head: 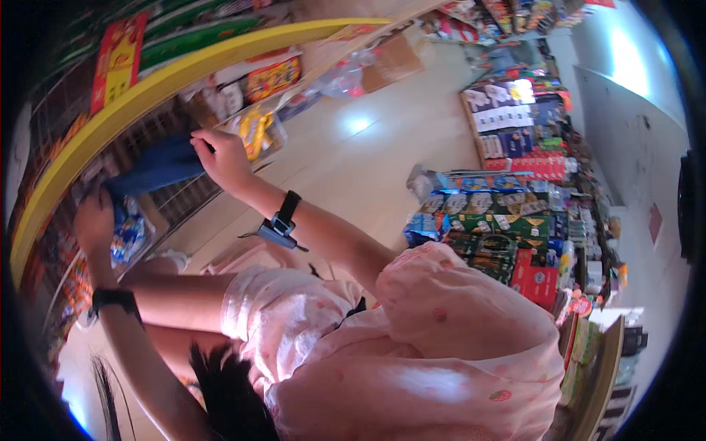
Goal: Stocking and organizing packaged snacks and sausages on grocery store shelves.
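Note:
A dark blue piece of limp material [157, 162], cloth or a bag, stretches between my hands over a wire shelf basket. My right hand [223, 157] has its fingers curled around its near end. At the other end, my left hand [95, 218] is blurred and shaded, its fingers closed by the material. Blue-and-white packets [128, 229] lie in a clear bin beside my left hand. Yellow packets [255, 132] sit in another bin just past my right hand. Both wrists wear black straps.
A yellow shelf rail [182, 69] curves above my hands. Orange packets [77, 281] fill the shelf below my left hand. A cardboard box [394, 58] and a clear plastic bag [345, 74] rest on the tiled floor [353, 143]. Stacked drink cartons [491, 220] stand across the aisle.

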Tool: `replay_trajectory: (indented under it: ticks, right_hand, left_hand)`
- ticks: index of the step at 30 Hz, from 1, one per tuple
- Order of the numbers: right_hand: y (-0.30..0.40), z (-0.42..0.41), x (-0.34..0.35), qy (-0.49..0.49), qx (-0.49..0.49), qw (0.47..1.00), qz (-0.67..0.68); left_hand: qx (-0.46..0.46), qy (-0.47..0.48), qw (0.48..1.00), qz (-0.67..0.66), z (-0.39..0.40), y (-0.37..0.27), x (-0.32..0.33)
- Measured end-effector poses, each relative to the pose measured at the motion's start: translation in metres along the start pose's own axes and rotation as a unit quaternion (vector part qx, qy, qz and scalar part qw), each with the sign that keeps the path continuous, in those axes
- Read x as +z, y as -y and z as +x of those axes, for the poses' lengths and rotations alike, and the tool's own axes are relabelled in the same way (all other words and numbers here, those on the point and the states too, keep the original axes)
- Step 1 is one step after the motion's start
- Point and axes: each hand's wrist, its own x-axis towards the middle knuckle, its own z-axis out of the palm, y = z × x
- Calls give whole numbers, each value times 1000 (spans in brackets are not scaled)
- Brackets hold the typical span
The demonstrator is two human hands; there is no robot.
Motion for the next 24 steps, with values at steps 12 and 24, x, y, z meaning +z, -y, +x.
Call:
replay_trajectory:
  ticks: [12, 24]
  right_hand:
    - [49, -17, 60, 59, 83, 994, 36]
    - [-10, -5, -12, 10, 56, 997, -57]
  left_hand:
    - [34, -12, 999, -39, 11, -22, 0]
    - [-21, 27, 999, -5, -18, -23, -31]
